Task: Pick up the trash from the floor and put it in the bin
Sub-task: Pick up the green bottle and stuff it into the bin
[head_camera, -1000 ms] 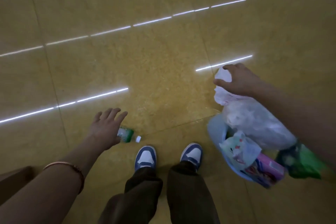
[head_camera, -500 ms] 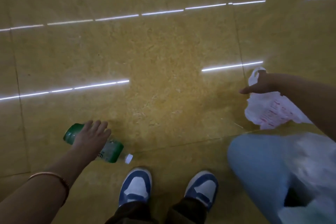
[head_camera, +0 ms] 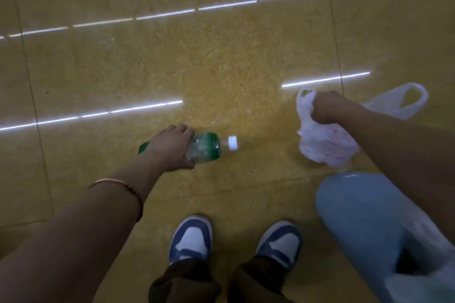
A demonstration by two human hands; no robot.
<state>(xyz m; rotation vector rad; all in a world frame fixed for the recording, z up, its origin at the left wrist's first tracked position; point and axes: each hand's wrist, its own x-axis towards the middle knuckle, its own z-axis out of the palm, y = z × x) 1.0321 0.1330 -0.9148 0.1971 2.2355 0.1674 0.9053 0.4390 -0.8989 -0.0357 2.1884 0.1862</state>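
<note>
Both arms outstretched; left hand [head_camera: 170,150] in a grip, right hand [head_camera: 327,108] fisted.

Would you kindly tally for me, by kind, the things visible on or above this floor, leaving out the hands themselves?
Green plastic bottle: 1
White plastic bag: 1
Light blue bin: 1
Bracelet: 1
Shoes: 2, namely left shoe and right shoe
Total: 6

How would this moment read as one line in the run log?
left hand: grips green-labelled clear plastic bottle | right hand: clutches crumpled white plastic bag | light blue bin: by right shoe | bottle not yet binned
</note>
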